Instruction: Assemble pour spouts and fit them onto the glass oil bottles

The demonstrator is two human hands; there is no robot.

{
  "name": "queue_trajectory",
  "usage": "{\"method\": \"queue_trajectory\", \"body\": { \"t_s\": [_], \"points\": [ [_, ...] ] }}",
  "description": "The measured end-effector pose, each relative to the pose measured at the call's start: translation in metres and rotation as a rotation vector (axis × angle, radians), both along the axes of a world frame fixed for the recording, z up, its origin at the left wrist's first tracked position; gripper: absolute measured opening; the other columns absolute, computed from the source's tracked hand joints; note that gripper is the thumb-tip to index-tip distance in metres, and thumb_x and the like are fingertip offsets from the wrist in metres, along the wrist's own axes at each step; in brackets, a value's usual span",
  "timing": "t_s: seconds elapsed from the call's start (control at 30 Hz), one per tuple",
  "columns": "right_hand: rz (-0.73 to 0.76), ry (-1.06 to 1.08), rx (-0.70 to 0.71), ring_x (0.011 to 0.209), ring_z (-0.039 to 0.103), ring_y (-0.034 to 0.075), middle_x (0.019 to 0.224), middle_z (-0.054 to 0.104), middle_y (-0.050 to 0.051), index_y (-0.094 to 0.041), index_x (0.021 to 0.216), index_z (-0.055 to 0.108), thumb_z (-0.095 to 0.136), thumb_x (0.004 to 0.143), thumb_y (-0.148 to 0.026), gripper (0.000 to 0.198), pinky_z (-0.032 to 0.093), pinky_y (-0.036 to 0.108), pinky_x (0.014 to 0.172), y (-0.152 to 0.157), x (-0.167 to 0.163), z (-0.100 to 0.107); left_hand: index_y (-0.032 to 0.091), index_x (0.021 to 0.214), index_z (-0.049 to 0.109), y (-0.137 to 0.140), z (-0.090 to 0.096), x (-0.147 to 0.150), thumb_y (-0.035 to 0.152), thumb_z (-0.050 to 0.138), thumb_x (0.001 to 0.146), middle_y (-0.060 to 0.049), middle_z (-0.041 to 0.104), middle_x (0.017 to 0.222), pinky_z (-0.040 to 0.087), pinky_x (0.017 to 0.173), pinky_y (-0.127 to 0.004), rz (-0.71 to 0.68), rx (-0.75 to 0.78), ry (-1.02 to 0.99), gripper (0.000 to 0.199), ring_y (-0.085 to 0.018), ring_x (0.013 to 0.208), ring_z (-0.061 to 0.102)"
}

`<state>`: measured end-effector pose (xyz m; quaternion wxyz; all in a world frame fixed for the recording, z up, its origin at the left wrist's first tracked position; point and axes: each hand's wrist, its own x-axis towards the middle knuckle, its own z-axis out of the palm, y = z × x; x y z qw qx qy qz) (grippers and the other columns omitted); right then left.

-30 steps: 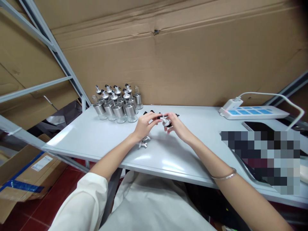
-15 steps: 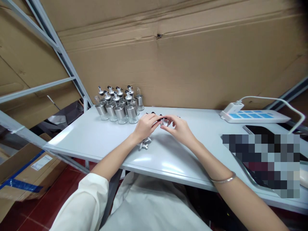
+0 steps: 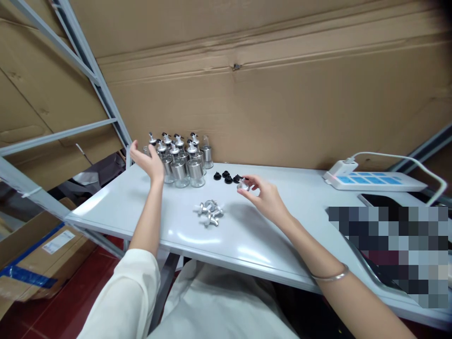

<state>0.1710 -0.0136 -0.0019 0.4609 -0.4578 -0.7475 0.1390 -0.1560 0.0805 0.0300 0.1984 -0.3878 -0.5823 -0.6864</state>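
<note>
My left hand (image 3: 150, 162) is raised at the left of the bottles, thumb and fingers apart, holding nothing I can see. Just behind it shows the neck of a glass bottle (image 3: 145, 149) without a spout; the hand covers most of that bottle. Between the fingertips of my right hand (image 3: 263, 195) is a silver pourer spout (image 3: 243, 185), held just above the table. Several black stoppers (image 3: 226, 177) lie close to its left. Loose silver spout parts (image 3: 211, 214) are piled between my hands, nearer the front edge.
Several glass bottles with steel sleeves (image 3: 195, 170), most topped with spouts, stand at the back left. A power strip (image 3: 377, 181) with a white cable and a phone (image 3: 377, 201) lie right. Cardboard (image 3: 268, 108) backs the white table (image 3: 116, 214); a metal frame (image 3: 102, 94) rises left.
My left hand has left the spout and swung left to the bottles. The right hand keeps the spout at nearly the same place. The black stoppers and spout pile are now uncovered.
</note>
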Motion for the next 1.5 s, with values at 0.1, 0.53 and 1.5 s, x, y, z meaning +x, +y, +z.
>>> {"method": "queue_trajectory", "body": {
  "t_s": [0.1,0.53,1.5],
  "points": [
    [0.022,-0.009,0.005,0.08,0.064,0.022,0.092,0.069,0.009,-0.018,0.102,0.062,0.062,0.078,-0.039,0.032,0.051,0.037,0.071,-0.001,-0.002,0.0,0.01,0.128,0.033,0.019,-0.018,-0.04,0.028,0.058,0.082,-0.021,0.044,0.136,0.028,0.11,-0.039,-0.029,-0.27,-0.158,0.055,-0.025,0.13,0.04],
    [0.006,0.01,-0.016,0.077,0.063,0.022,0.09,0.069,0.009,-0.019,0.102,0.062,0.063,0.077,-0.042,0.034,0.05,0.036,0.066,-0.001,-0.001,-0.001,0.011,0.127,0.032,0.028,-0.06,-0.057,0.033,0.052,0.088,-0.019,0.044,0.136,0.033,0.108,-0.033,-0.213,-0.396,-0.077,0.049,-0.023,0.126,0.046],
    [-0.066,0.483,0.046,0.079,0.061,0.018,0.09,0.061,0.004,-0.021,0.105,0.05,0.059,0.081,-0.048,0.037,0.051,0.034,0.075,0.003,0.009,0.01,0.019,0.109,0.036,-0.101,-0.016,0.171,0.063,0.053,0.079,-0.01,0.058,0.103,0.048,0.078,-0.031,-1.344,-0.479,0.353,0.056,-0.02,0.091,0.061]
  ]
}}
